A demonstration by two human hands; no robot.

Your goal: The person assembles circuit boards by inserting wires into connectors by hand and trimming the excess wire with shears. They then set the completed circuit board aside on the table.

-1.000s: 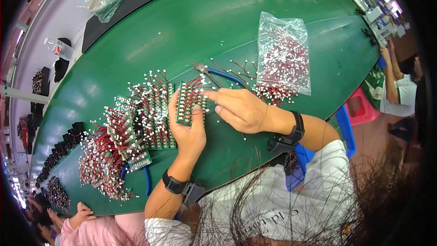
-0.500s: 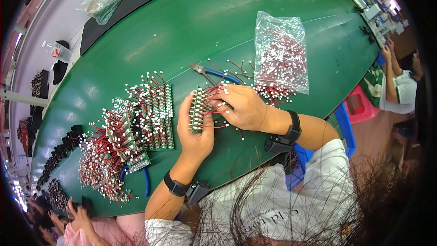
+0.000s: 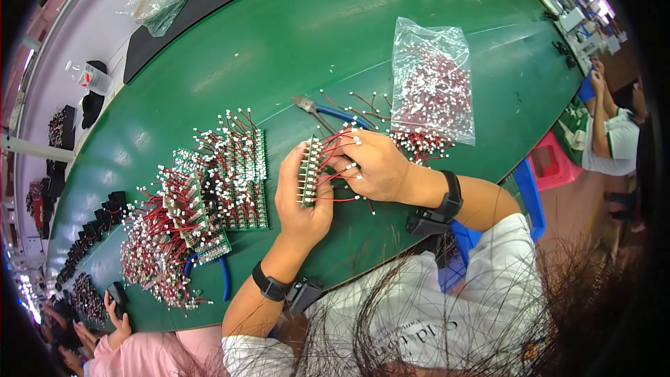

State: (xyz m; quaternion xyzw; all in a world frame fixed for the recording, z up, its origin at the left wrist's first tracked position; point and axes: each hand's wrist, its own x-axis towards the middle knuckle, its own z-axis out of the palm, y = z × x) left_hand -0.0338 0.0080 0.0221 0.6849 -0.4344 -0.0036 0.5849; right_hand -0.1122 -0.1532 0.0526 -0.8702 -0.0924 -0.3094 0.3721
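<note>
My left hand (image 3: 301, 204) grips a green circuit board (image 3: 309, 173) by its long edges, thumb on one side and fingers on the other. The board is held up off the table, turned nearly edge-on, with a row of pale connectors and thin pins facing left. Red wires (image 3: 340, 142) with white plugs stick out of its right side. At these wires is my right hand (image 3: 382, 166), its fingers closed in a pinch on a red wire; the fingertips are partly hidden. Just beyond the hands lie blue-handled cutters (image 3: 338, 113) and several loose wires.
A clear plastic bag (image 3: 433, 84) of red wires lies at the right, more wires spilling from it. Wired circuit boards (image 3: 241, 174) and a wire heap (image 3: 157, 258) cover the left, beside a blue tool handle (image 3: 225, 278). A co-worker's hand (image 3: 118, 321) holds a black part at lower left.
Both my hands have shifted slightly right with the board, which has turned more edge-on. At lower left, the co-worker's hand has moved and now lifts a black part.
</note>
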